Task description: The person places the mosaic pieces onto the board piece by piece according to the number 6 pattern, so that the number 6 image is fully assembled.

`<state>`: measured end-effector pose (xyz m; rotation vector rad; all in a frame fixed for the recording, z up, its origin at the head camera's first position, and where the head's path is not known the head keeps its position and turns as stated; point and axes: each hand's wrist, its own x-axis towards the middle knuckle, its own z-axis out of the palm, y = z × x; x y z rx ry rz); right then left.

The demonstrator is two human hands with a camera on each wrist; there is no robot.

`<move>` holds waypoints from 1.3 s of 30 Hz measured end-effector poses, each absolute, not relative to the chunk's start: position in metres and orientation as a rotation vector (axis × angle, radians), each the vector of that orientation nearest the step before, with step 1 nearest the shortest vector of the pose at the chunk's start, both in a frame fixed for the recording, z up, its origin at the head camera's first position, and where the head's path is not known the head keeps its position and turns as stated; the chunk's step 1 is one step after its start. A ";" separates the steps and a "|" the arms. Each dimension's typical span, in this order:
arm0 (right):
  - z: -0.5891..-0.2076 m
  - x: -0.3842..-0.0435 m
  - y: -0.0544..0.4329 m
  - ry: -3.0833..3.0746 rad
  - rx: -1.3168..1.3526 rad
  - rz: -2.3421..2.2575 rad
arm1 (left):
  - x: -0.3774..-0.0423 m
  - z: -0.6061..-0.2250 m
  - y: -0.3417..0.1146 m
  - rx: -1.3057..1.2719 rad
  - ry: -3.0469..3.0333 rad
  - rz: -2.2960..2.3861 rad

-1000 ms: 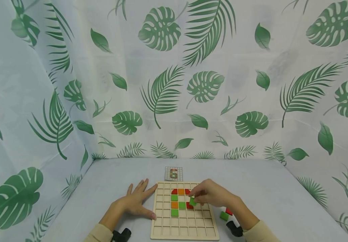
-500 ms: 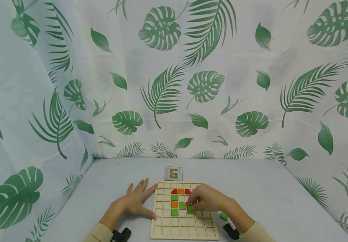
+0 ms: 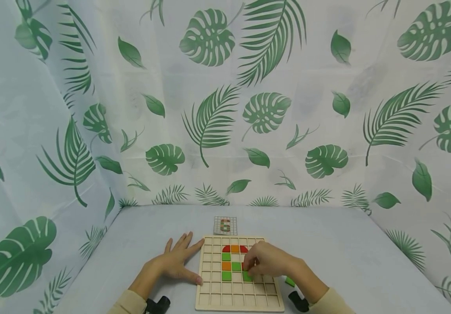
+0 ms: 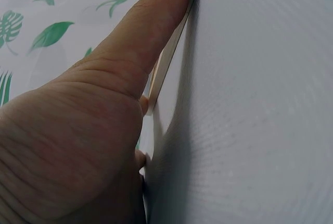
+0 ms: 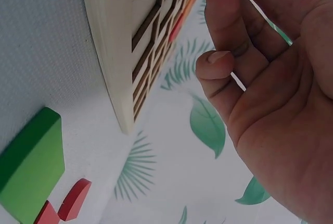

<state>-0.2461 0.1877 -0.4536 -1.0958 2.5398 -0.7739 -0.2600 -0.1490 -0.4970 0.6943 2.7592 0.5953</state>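
A pale wooden grid board (image 3: pixel 215 288) lies on the table with red, orange and green tiles in its cells. My right hand (image 3: pixel 270 260) is over the board's right half, its fingertips at a green square tile (image 3: pixel 247 278) that sits in a cell below a mostly hidden red one. In the right wrist view its other fingers (image 5: pixel 218 66) are curled, and its fingertips on the tile are out of frame. My left hand (image 3: pixel 176 261) lies spread at the board's left side, thumb (image 4: pixel 151 23) and forefinger touching the edge.
Behind the board lies a small gridded card (image 3: pixel 225 225) with a coloured 6-like pattern. Right of the board are a loose green block (image 5: pixel 39 164) and red pieces (image 5: pixel 76 199), partly hidden by the right arm in the head view. A leaf-printed cloth (image 3: pixel 217 183) hangs behind.
My right hand has lowered the green tile from above the red one into the cell nearer me, where it now looks flat. The left hand has stayed still.
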 end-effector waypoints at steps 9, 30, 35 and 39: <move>-0.454 -0.246 0.185 2.568 -1.080 -0.719 | -0.260 -0.497 -0.148 0.693 2.767 0.590; -0.455 -0.244 0.184 2.576 -1.092 -0.666 | -0.261 -0.497 -0.150 0.698 2.760 0.576; -0.453 -0.244 0.185 2.569 -1.075 -0.676 | -0.262 -0.498 -0.149 0.696 2.760 0.578; -0.447 -0.244 0.190 2.584 -1.050 -0.716 | -0.263 -0.501 -0.150 0.698 2.766 0.573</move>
